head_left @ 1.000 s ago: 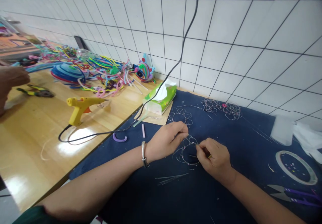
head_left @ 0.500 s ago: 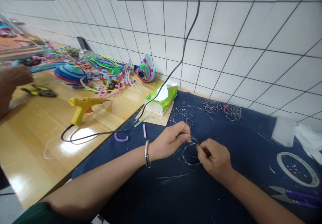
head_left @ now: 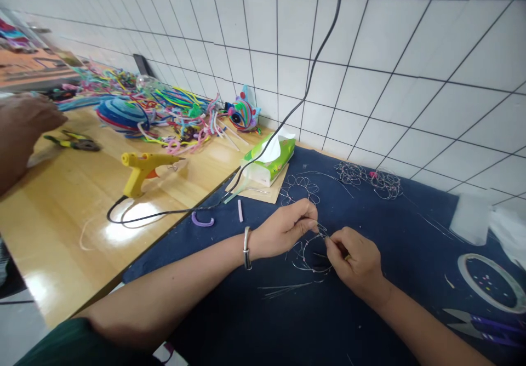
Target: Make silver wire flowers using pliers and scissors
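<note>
A looped wire ring (head_left: 304, 262) with small pinkish beads hangs between my hands, just over the dark blue cloth (head_left: 230, 311). My left hand (head_left: 287, 229) pinches the wire at the ring's upper edge between thumb and index finger. Close beside it, my right hand (head_left: 355, 256) is closed on the same ring at its upper right; its fingertips hide part of the wire. Behind my left hand lies a flower-shaped wire ring (head_left: 299, 188). Several loose wire pieces (head_left: 285, 289) rest on the cloth in front of my hands.
A yellow glue gun (head_left: 142, 174) sits left; its black cable (head_left: 308, 89) crosses the scene. Nearby are pliers (head_left: 74, 141), a tissue pack (head_left: 269, 160) and another person's hand (head_left: 28, 125). On the right are scissors (head_left: 485, 327), a white ring (head_left: 466, 278) and wire tangles (head_left: 386, 184).
The whole view has shifted slightly, so things appear a little further right. Both hands keep hold of the wire ring, close together. The other person's hand has moved slightly.
</note>
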Available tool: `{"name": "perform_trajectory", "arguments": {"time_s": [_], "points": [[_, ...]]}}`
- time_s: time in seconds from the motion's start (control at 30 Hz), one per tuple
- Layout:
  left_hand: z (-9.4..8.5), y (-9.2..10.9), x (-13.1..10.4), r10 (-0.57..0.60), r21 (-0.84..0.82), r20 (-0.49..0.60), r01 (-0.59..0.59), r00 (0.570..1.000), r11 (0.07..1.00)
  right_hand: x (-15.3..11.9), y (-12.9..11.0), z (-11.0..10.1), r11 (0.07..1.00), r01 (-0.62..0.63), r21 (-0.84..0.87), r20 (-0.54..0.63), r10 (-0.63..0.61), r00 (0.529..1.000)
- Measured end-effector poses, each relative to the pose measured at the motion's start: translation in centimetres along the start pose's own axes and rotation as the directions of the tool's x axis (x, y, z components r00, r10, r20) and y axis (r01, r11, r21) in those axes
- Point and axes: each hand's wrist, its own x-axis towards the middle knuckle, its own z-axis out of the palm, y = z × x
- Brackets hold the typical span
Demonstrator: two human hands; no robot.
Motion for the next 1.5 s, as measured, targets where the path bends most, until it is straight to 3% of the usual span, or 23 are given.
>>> {"name": "perform_trajectory", "arguments": {"time_s": [0.57, 1.1, 1.5], "points": [[-0.11, -0.05, -0.01, 0.053, 0.130, 0.031, -0.057, 0.998, 0.990, -0.24, 0.11, 0.15, 0.997, 0.079, -0.014, -0.012, -0.079, 0.997], [-0.41, 0.16, 0.19, 0.103, 0.351, 0.008, -0.099, 0.995, 0.931, -0.37, 0.67, 0.21, 0.997, 0.075, -0.035, -0.030, -0.076, 0.997], [-0.71, 0.22, 0.20, 0.125, 0.391, 0.035, -0.129, 0.992, 0.911, -0.17, 0.51, 0.03, 0.996, 0.073, -0.055, -0.034, -0.075, 0.997]]}}
